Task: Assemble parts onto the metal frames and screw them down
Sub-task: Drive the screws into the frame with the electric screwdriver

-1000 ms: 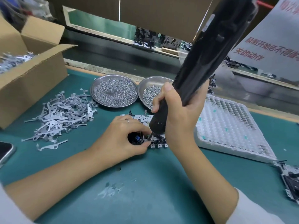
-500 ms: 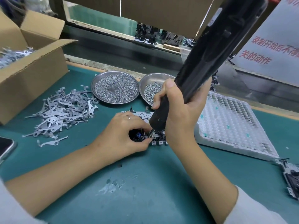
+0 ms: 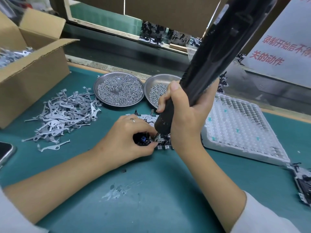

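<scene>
My right hand point(image 3: 186, 118) is wrapped around the lower barrel of the black electric screwdriver point(image 3: 217, 52), thumb up along its side, the tool leaning up and away to the right. Its bit comes down onto the metal frame point(image 3: 148, 117) that lies flat near the middle of the green bench point(image 3: 151, 190), just in front of the two steel dishes. My left hand point(image 3: 129, 140) rests on the near left part of that frame, fingers curled, thumb and fingertips pinching a small dark part with a blue piece point(image 3: 142, 140) right beside the bit. A ring sits on one finger of that hand.

Behind the frame, the left dish point(image 3: 118, 89) is full of small silver screws; the right dish point(image 3: 155, 88), touching it, holds fewer and is partly hidden by my right hand. Toward the left edge of the bench lies a loose heap of grey stamped metal levers point(image 3: 64, 115), with an open cardboard box point(image 3: 32, 76) behind it holding more metal pieces. A phone point(image 3: 5, 153) pokes in at the left edge. To the right of my right hand sits a white foam tray point(image 3: 239, 130) with rows of small parts along its far side. Another frame assembly point(image 3: 303, 180) lies at the right edge of the bench.
</scene>
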`<action>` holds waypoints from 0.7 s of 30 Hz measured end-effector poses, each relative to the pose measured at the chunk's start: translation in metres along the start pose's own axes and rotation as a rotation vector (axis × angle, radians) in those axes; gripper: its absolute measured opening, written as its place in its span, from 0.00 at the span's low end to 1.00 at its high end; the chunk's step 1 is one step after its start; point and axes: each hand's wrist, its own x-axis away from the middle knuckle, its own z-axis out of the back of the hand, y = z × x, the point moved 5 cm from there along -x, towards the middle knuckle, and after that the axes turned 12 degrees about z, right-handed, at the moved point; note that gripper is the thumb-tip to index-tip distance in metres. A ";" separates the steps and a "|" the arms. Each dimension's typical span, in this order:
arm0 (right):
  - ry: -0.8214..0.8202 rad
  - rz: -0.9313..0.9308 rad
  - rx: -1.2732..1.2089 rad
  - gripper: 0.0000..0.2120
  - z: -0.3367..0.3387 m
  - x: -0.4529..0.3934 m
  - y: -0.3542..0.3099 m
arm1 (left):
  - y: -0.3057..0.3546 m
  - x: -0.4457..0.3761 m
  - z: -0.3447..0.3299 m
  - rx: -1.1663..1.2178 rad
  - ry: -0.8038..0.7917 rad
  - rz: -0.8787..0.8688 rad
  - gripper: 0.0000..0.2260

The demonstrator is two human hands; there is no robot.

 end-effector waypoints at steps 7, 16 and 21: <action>-0.020 0.012 -0.014 0.13 -0.002 0.001 0.000 | 0.000 0.000 0.001 0.006 0.005 -0.004 0.08; -0.021 0.011 -0.043 0.12 0.002 -0.001 -0.002 | 0.001 0.001 0.001 0.015 0.004 -0.014 0.08; 0.028 0.068 -0.011 0.13 0.014 -0.011 -0.005 | -0.001 0.001 0.000 0.036 -0.017 0.003 0.10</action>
